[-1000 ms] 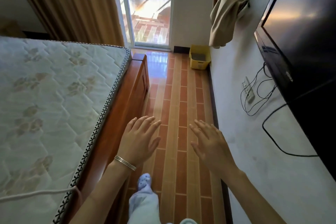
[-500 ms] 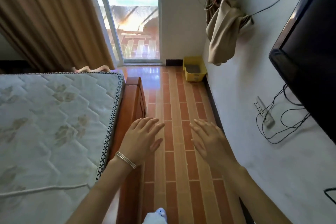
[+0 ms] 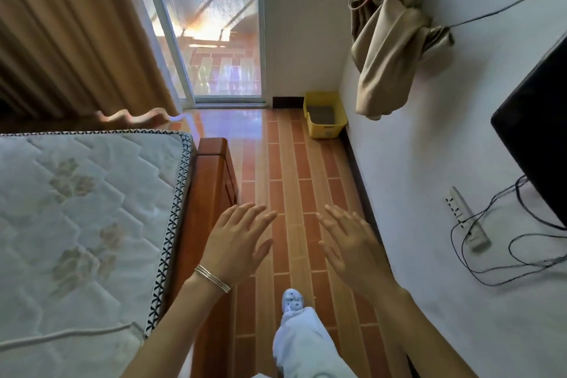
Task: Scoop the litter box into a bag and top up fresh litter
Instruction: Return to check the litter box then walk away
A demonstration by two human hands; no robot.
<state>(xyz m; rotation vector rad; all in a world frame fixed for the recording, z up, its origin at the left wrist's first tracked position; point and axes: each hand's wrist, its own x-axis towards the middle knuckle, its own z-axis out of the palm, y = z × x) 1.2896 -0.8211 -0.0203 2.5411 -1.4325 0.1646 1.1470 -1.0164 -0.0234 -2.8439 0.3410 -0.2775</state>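
No legible text or numbers anywhere, faint pale patch [image 3: 328,133] on the yellow litter box [image 3: 319,131] front, possibly a label, unreadable

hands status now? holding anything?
Left hand: open, fingers spread, holding nothing.
Right hand: open, fingers spread, holding nothing.

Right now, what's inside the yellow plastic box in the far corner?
Visible: grey litter inside the yellow plastic litter box. Its near wall covers the front part of the litter; clumps or a scoop cannot be told.
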